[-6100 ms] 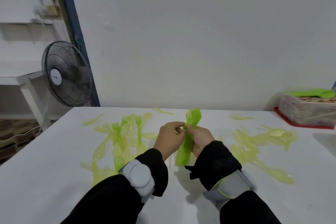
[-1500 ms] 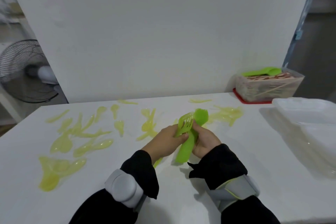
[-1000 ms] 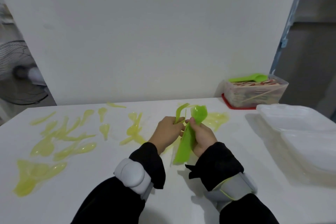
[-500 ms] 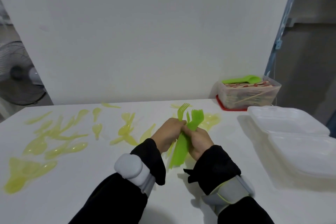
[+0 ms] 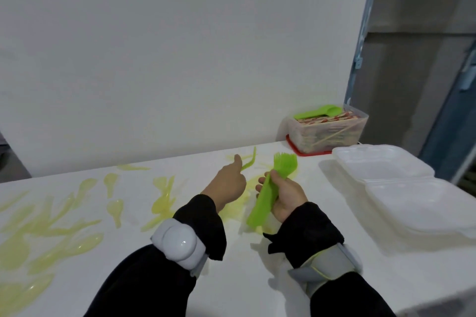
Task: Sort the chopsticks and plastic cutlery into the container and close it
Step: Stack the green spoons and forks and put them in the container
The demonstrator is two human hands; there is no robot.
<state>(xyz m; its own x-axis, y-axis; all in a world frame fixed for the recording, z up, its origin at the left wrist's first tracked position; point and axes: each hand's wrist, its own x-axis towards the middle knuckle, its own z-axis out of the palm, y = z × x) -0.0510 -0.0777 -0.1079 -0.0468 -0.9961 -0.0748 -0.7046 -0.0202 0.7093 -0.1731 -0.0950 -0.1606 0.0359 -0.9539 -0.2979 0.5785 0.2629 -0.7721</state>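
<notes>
The right hand is curled round a bunch of bright green forks, tines up toward 12 o'clock, handles down toward 7; the bunch is too tightly stacked to count; the left hand, just beside it at 9 o'clock and apart from it, pinches one pale yellow-green fork that rises toward 1 o'clock, its other fingers folded in; both wrists carry grey bands over black sleeves; across the white counter, from 9 to 11 o'clock of the hands, lie many pale translucent spoons, overlapping and too blurred to count; at 3 o'clock sits one open white foam clamshell container, both halves showing nothing inside; at 1 o'clock, against the wall, one clear plastic tub on a red lid is packed with wrapped chopsticks, with one green spoon lying across the top.
</notes>
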